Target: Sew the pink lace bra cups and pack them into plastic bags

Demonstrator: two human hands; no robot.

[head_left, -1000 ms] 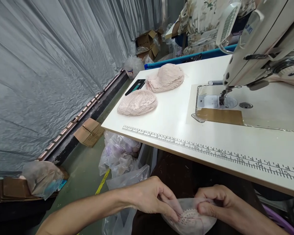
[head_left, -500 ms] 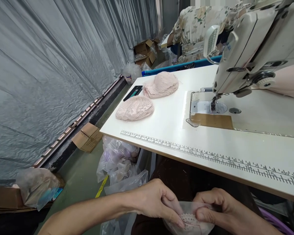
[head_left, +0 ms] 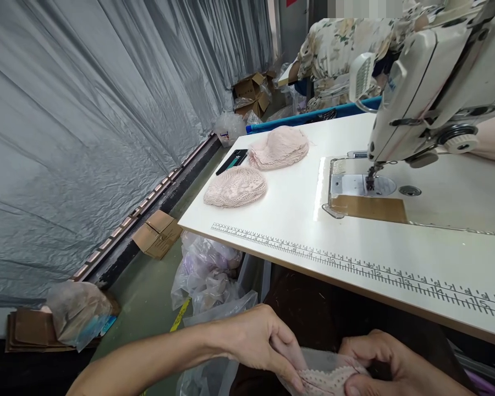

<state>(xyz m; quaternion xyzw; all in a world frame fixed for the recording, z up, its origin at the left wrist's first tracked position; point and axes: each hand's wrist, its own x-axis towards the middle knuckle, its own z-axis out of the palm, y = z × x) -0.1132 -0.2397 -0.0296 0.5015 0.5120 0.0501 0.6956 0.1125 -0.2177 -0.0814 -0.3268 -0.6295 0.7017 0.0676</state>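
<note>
At the bottom of the view, in front of the table edge, my left hand (head_left: 274,346) pinches the left side of a pale pink lace piece with sheer fabric (head_left: 328,377). My right hand (head_left: 381,360) grips the same piece on its right side, thumb on top. A scalloped, perforated lace edge runs between the two hands; the piece's lower part is cut off by the frame. On the white table (head_left: 289,220) lie two stacks of pink fabric cups, a lacy one (head_left: 236,188) in front and a plainer one (head_left: 279,147) behind.
A sewing machine (head_left: 429,93) stands at the table's right. A dark card (head_left: 232,161) lies by the stacks. Plastic bags (head_left: 206,269) and a cardboard box (head_left: 157,234) are below on the left. Beyond a blue bar (head_left: 297,122) sits a person in a floral top (head_left: 338,55).
The view has shifted slightly, so the table appears further right and lower. Between my hands the lace edge shows longer and flatter, and my right hand sits further right and lower.
</note>
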